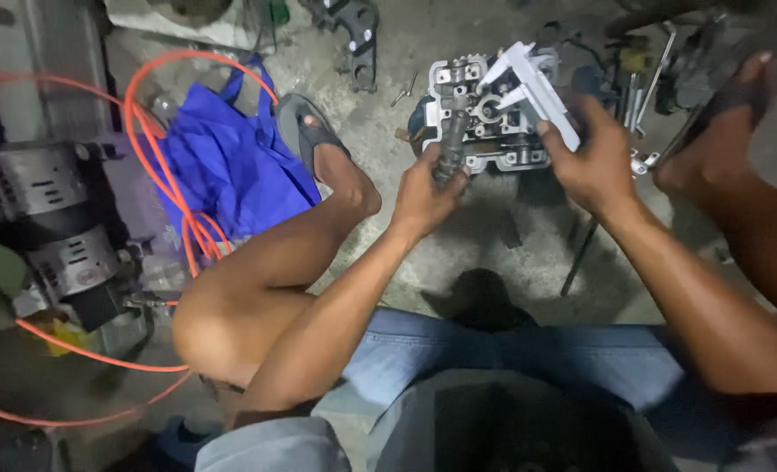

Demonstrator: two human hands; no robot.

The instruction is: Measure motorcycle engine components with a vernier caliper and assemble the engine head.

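My left hand [423,194] closes around a dark ribbed camshaft [450,144] standing against the grey engine cylinder head [484,114] on the concrete floor [493,262]. My right hand [593,157] pinches a white vernier caliper [537,87] angled over the head. A crumpled blue bag [231,166] lies left, crossed by an orange hose [157,175].

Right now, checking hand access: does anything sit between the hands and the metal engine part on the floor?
Nothing visible does. The left hand already grips a grey shaft against the engine part, and the right hand holds a white caliper-like tool over its top.
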